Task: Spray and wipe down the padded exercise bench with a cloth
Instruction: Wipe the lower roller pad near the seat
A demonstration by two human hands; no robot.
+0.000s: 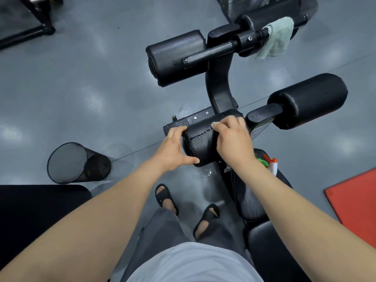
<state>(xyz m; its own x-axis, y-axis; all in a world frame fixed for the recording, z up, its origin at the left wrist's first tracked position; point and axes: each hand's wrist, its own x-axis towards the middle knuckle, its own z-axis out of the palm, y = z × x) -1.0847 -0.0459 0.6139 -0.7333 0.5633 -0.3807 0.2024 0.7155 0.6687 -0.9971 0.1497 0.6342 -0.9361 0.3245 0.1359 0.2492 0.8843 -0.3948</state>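
Note:
The black padded bench (262, 237) runs from the lower right up to its leg rollers. My left hand (175, 149) grips the left end of the near roller pad (200, 143), thumb below and fingers over the top. My right hand (234, 141) lies on top of the same pad with fingers curled; a scrap of pale wipe (214, 124) shows at the fingertips. Droplets glisten on the pad between my hands. A pale green cloth (278, 39) hangs over the far handle bar. A spray bottle (271, 164) with an orange and green head lies on the bench behind my right wrist.
A black mesh waste bin (69, 162) stands on the grey floor to the left. Two more black rollers (177, 58) (309, 98) stick out ahead. A red mat (358, 198) lies at right, another machine's frame (30, 23) at top left. My sandalled feet (165, 198) stand beside the bench.

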